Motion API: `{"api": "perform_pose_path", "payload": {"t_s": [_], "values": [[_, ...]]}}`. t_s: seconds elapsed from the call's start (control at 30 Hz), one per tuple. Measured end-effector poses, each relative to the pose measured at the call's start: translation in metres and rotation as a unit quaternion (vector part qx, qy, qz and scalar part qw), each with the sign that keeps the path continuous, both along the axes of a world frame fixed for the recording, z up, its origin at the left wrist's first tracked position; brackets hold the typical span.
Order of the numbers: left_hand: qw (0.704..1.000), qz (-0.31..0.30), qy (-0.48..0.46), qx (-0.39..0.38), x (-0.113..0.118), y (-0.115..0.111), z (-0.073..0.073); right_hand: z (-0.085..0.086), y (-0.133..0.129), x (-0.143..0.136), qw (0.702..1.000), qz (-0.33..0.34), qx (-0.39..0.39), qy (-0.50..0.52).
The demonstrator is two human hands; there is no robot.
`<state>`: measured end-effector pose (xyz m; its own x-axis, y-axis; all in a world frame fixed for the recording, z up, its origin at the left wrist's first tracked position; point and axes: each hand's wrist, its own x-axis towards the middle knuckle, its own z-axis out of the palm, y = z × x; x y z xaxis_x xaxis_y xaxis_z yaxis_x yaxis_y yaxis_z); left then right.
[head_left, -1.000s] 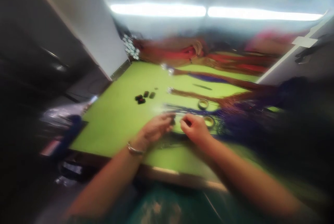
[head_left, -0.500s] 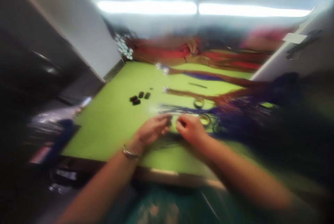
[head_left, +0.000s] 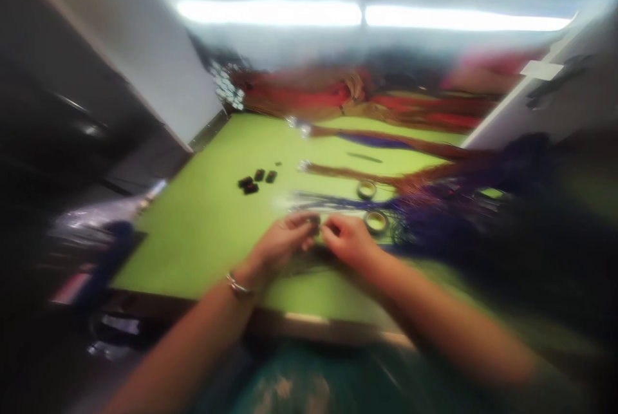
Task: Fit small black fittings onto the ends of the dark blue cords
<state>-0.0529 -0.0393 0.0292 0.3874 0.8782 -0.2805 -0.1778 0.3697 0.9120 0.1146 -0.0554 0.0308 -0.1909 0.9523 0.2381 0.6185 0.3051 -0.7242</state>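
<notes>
Low over the green tabletop, my left hand (head_left: 284,241) pinches a small black piece (head_left: 315,226) between thumb and fingers; it resembles the black connector housings (head_left: 251,188) on the mat, though blur hides its detail. My right hand (head_left: 348,237) is closed in a pinch right beside it, fingertips almost touching the piece. Whatever sits in the right fingers is too small to make out. Thin dark wires (head_left: 309,267) lie beneath both hands. Just past the right hand are two tape rolls, a nearer roll (head_left: 376,222) and a farther roll (head_left: 366,190).
Brown wire bundles (head_left: 347,170) with white ends stretch across the green table (head_left: 193,240). A dark blue wire heap (head_left: 444,221) fills the right side. Red and brown bundles (head_left: 299,92) lie at the back. Panels (head_left: 159,60) flank the table; a plastic bag (head_left: 96,217) is at left.
My right hand has moved slightly left, closing most of the gap to the black piece in my left hand. The left hand keeps its pinch. The whole view has shifted a little.
</notes>
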Motion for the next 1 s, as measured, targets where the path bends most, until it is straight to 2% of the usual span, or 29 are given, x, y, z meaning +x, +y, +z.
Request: {"api": "perform_pose_path", "payload": {"t_s": [0.1, 0.33, 0.47, 0.53, 0.6, 0.73, 0.83, 1.0], "values": [[1.000, -0.008, 0.002, 0.006, -0.002, -0.001, -0.001, -0.001, 0.000, 0.000, 1.000, 0.001, -0.008, 0.012], [0.995, -0.047, 0.066, 0.062, -0.002, -0.001, -0.013, 0.001, -0.003, -0.005, 0.999, -0.003, -0.016, -0.044], [0.991, -0.052, 0.094, 0.074, -0.010, 0.000, -0.009, 0.005, -0.003, -0.004, 0.997, 0.023, -0.046, -0.064], [0.986, -0.093, 0.114, 0.076, -0.019, -0.001, -0.003, 0.013, 0.000, 0.002, 0.992, 0.072, -0.082, -0.064], [0.974, -0.171, 0.124, 0.082, -0.029, -0.004, 0.005, 0.023, 0.007, 0.010, 0.983, 0.122, -0.113, -0.071], [0.936, -0.317, 0.105, 0.114, -0.035, -0.015, 0.020, 0.033, 0.027, 0.009, 0.977, 0.108, -0.068, -0.168], [0.925, -0.344, 0.096, 0.128, -0.028, -0.021, 0.024, 0.026, 0.040, -0.012, 0.963, 0.102, -0.034, -0.246], [0.916, -0.363, 0.109, 0.131, -0.022, -0.021, 0.022, 0.009, 0.051, -0.045, 0.946, 0.055, -0.046, -0.317]]}}
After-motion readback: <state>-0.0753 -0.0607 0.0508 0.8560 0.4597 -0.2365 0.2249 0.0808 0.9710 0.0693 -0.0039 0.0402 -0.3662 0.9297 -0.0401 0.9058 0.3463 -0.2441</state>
